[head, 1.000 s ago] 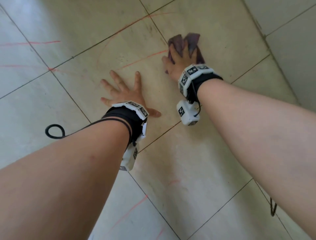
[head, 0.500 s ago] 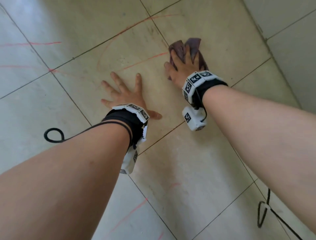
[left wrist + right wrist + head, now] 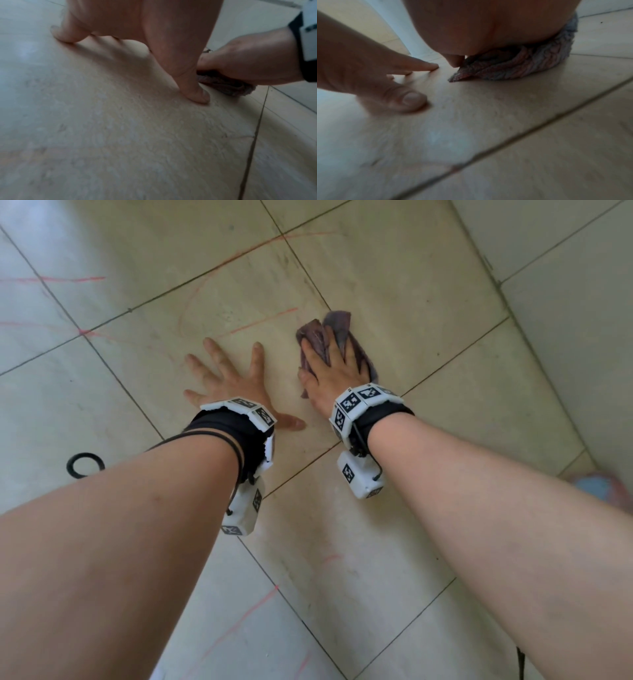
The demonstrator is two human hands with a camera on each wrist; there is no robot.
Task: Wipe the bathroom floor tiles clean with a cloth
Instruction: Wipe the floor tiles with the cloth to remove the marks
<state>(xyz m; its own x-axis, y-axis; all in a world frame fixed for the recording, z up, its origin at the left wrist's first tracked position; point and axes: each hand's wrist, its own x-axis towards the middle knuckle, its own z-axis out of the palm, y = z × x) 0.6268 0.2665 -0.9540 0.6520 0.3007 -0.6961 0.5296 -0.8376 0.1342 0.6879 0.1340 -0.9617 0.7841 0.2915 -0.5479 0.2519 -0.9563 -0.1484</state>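
A crumpled purple cloth point(image 3: 342, 320) lies on the beige floor tile point(image 3: 394, 285), just right of a grout line. My right hand point(image 3: 329, 368) lies on top of it, fingers stretched across it, pressing it to the tile. The right wrist view shows the cloth point(image 3: 513, 67) squashed under the palm point(image 3: 488, 27). My left hand point(image 3: 233, 378) is spread flat on the same tile, a little to the left, holding nothing. In the left wrist view its thumb point(image 3: 197, 94) rests on the floor near the cloth point(image 3: 226, 85). Red scribbled lines point(image 3: 263, 320) cross the tiles beyond the left hand.
A tiled wall point(image 3: 565, 285) rises at the right. A black cable loop point(image 3: 84, 465) lies on the floor left of my left forearm. A blue and pink thing point(image 3: 596, 487) sits at the wall's foot behind my right arm. More red marks point(image 3: 253, 607) run near me.
The right hand has dragged the cloth toward me and to the left, closer to the left hand. The left hand has stayed spread on the tile.
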